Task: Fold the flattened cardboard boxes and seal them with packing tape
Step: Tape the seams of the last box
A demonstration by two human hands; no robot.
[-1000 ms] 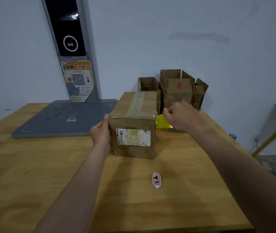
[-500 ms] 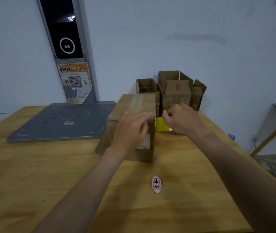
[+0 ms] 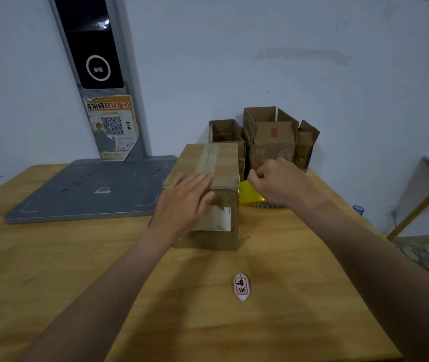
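Note:
A closed brown cardboard box [image 3: 218,163] stands on the wooden table [image 3: 51,270], a strip of tape along its top seam and a worn label on its near face. My left hand [image 3: 184,202] lies flat with straight fingers over the box's near top edge. My right hand [image 3: 278,182] is curled just right of the box, over a yellow tape dispenser [image 3: 250,193] with a toothed blade; whether its fingers pinch the tape is hidden.
Three open cardboard boxes [image 3: 270,142] stand against the wall behind. A grey scale platform [image 3: 90,189] with a dark upright panel [image 3: 90,43] fills the left back. A small white oval tag [image 3: 241,286] lies near the front. A yellow-framed shelf [image 3: 422,199] stands right of the table.
My left hand left the box's left side and came to lie flat on its near top edge. My right hand stayed by the dispenser.

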